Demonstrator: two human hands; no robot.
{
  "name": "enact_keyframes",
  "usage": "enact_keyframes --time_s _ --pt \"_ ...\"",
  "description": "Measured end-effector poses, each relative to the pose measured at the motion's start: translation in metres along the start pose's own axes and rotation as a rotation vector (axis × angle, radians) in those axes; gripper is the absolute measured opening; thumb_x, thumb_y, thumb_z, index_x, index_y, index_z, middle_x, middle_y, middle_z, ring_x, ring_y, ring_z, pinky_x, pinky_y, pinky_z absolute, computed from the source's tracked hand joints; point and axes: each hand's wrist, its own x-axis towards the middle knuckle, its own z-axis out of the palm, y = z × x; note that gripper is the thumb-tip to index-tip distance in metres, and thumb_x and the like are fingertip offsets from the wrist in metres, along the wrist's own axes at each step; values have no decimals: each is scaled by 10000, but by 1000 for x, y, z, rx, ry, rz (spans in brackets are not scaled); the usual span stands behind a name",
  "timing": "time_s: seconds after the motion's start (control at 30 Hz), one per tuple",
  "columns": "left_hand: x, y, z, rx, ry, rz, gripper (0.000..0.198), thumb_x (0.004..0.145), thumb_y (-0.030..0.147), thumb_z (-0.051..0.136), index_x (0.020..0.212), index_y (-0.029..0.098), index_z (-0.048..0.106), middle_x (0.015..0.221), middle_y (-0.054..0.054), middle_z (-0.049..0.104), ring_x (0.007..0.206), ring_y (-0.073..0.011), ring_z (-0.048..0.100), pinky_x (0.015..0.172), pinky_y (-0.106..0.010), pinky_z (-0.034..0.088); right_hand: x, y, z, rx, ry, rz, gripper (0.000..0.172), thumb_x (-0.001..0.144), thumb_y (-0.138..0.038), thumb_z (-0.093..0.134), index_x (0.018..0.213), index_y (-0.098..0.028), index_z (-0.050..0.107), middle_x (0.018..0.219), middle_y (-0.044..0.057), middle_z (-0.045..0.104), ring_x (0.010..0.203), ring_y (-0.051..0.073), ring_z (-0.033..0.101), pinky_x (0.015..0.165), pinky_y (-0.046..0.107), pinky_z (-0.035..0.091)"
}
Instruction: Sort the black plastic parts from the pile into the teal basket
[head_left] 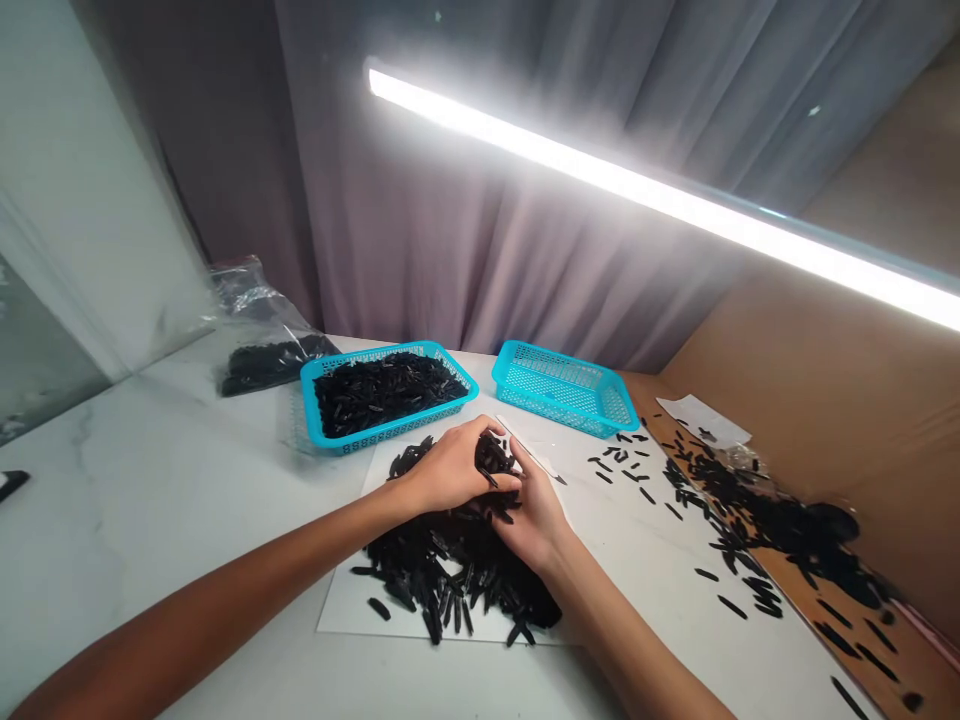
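A pile of small, black, elongated pieces (pixel 465 560) lies on a white sheet (pixel 341 610) in front of me. My left hand (pixel 454 468) curves over the upper part of the pile, its thumb and fingers bent around a clump of the pieces. Facing it, my right hand (pixel 534 510) is cupped palm inward, with pieces against its palm and fingers. Between the two hands, a handful of black pieces (pixel 493 455) is enclosed. Some fingertips are hidden by the pieces and by the other hand.
Behind the pile stand a blue basket (pixel 390 438) full of black pieces and an empty blue basket (pixel 559 412). A clear plastic bag (pixel 259 300) with dark contents sits at back left. Black pieces (pixel 780 525) are scattered at right, near a brown board wall (pixel 847 400). A bright tube lamp (pixel 637 185) hangs above.
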Motion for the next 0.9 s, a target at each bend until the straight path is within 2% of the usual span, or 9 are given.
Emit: enact_keyframes --time_s 0.1,0.17,0.3,0.4,0.47,0.57,0.7,0.8,0.9 --pt "-1 5 -4 -37 -47 5 657 675 424 833 1238 219 563 1158 -60 678 1064 -262 638 913 -370 491 2 1 -3 17 28 4 316 957 -394 554 845 -136 697 668 39 729 512 152 649 513 252 517" --pt "-4 8 -8 -65 -81 26 696 657 413 856 1257 222 558 1208 -55 664 1103 -248 625 957 -361 482 2 1 -3 30 23 -6 253 952 -360 569 888 -155 703 716 23 745 530 145 660 501 239 513" --pt "-13 9 -16 -56 -97 128 563 692 298 844 1196 218 605 1202 -33 660 1103 -224 611 983 -351 458 -1 0 -1 52 10 -19 179 938 -302 590 919 -169 708 750 6 751 574 143 679 535 232 537" --pt "-16 4 -21 -10 -32 152 398 759 241 788 1134 224 657 1122 -14 681 1041 -208 616 934 -346 457 -2 -1 1 54 -10 0 236 935 -324 586 895 -129 713 784 61 760 639 181 708 623 283 583" --pt "-15 0 -24 -15 22 143 235 826 155 683 1047 233 706 1045 5 694 965 -177 620 847 -303 464 -2 -2 1 55 -28 7 239 928 -325 593 889 -123 716 799 79 762 659 198 717 653 314 598" --pt "-12 -7 -26 1 99 93 354 774 -27 510 853 225 745 929 13 686 821 -136 602 689 -245 440 -1 -1 0 59 -25 -13 135 884 -261 647 869 -147 717 814 66 767 689 201 729 661 313 605" --pt "-9 -17 -27 58 102 8 324 657 -54 489 696 190 698 857 1 668 763 -140 593 647 -242 431 1 0 -2 55 0 -32 69 821 -179 697 874 -147 727 810 59 769 695 197 734 658 299 613" --pt "-9 -25 -27 104 38 -50 357 631 -41 496 813 196 691 842 6 665 738 -154 587 634 -258 432 0 0 -3 56 11 -28 91 812 -176 708 896 -150 732 818 61 768 705 200 736 675 306 621" --pt "-8 -29 -32 122 -43 -82 466 641 -34 490 1003 204 664 987 -15 673 822 -168 613 677 -270 475 0 -1 -3 68 40 -24 94 803 -163 719 895 -151 731 846 56 768 743 196 737 712 307 627"
